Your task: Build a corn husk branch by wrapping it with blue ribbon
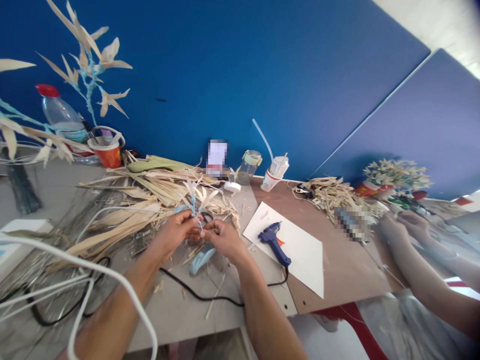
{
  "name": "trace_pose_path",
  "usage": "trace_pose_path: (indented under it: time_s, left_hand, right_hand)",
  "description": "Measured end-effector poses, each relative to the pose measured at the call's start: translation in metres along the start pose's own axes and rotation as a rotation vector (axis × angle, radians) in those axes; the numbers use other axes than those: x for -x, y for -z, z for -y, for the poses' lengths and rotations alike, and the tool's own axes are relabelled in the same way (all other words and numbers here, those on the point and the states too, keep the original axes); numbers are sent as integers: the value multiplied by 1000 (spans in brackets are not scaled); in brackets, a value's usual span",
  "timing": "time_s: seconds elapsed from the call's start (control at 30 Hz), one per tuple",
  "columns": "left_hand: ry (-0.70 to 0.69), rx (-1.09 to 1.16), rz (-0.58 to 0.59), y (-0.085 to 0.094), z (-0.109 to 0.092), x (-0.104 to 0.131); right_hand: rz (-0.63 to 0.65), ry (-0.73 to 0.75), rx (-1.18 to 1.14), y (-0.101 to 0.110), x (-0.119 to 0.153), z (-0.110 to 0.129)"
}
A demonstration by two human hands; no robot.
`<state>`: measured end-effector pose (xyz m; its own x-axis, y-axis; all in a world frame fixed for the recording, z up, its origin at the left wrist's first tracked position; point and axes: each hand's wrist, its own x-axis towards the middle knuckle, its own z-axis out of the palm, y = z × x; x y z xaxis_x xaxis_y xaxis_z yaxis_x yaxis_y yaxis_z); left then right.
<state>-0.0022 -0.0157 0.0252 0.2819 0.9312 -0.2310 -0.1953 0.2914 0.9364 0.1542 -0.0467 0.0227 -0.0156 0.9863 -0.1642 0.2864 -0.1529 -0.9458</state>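
White cable nearest; left hand, right hand, each grip pinched on husk flower, mid-table.

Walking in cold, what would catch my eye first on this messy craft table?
Probably the two hands meeting at the table's middle: the left hand and right hand pinch a small dried-leaf flower bound with pale blue wrap. Behind them sprawls a heap of dried husks, and to the right a blue glue gun lies on a white sheet. A tall husk-flower stem stands out against the blue wall at far left.
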Motion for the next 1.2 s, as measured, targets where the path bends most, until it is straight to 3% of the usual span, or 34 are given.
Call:
trace_pose_path:
  time_s: [0.23,0.47,0.57,0.73,0.87,1.03,1.2]
  left_hand:
    - [12,-19,9,-2,-2,1]
    - [-97,-114,-64,2,-1,-3]
    - [-78,94,-38,0,-4,-1]
    - [97,398,-24,-3,-6,1]
    - [166,496,-63,-9,-1,1]
    - [70,529,-18,-16,3,2]
    - [20,472,-26,-12,6,-1]
  right_hand:
    - [-61,114,156,-3,10,12]
    - [-255,237,515,-13,17,11]
    - [-307,297,701,-15,18,11]
    - [-367,418,875,-18,18,8]
    - [-411,437,911,-18,17,5]
    - [-371,417,825,-16,16,4]
    - [-278,296,686,-16,17,8]
